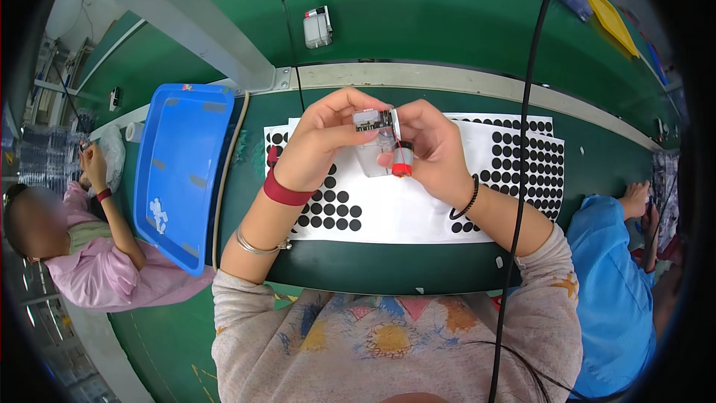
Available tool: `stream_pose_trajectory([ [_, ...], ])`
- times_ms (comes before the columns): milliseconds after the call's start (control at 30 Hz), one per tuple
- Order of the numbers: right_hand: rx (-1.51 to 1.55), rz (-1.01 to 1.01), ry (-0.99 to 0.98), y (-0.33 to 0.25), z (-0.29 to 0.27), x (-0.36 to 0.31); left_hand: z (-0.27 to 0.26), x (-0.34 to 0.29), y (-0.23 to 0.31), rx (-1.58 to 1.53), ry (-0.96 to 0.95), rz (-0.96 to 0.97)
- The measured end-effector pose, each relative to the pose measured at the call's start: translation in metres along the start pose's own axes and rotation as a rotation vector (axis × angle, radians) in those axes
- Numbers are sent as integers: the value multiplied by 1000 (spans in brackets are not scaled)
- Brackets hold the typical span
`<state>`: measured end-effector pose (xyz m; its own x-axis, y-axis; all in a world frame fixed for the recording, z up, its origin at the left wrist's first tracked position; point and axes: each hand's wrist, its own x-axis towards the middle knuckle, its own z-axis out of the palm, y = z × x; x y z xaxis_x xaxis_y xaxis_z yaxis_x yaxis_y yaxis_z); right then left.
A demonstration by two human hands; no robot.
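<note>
Over the white sheets, both hands hold a small clear plastic case (371,159) with electronic parts. My left hand (319,136) is closed, its thumb and fingers pinching the case's upper end by a small circuit board (368,120). From the other side my right hand (438,151) is closed round the white edge of the case. Next to its fingers sits a short cylinder (403,159), silver with a red end, and a thin red wire runs to it. Beneath lie white sheets (406,213) with rows of black round dots. The fingers partly hide the case.
A blue tray (173,201) with small white pieces (158,214) stands at the left. Another clear case (318,28) lies beyond the pale rail (447,75). A black cable (524,119) hangs down at the right. Co-workers in pink (112,276) and blue (608,298) sit either side.
</note>
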<state>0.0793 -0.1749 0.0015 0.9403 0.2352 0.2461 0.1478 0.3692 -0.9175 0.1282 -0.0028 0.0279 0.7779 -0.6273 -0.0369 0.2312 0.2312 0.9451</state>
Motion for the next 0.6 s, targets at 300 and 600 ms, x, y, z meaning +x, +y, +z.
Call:
stream_pose_trajectory([
  [300, -160, -68, 293, -2, 2, 6, 20, 0, 3, 554, 392, 238],
  [600, -9, -43, 282, 11, -4, 3, 29, 0, 3, 1309, 271, 809],
])
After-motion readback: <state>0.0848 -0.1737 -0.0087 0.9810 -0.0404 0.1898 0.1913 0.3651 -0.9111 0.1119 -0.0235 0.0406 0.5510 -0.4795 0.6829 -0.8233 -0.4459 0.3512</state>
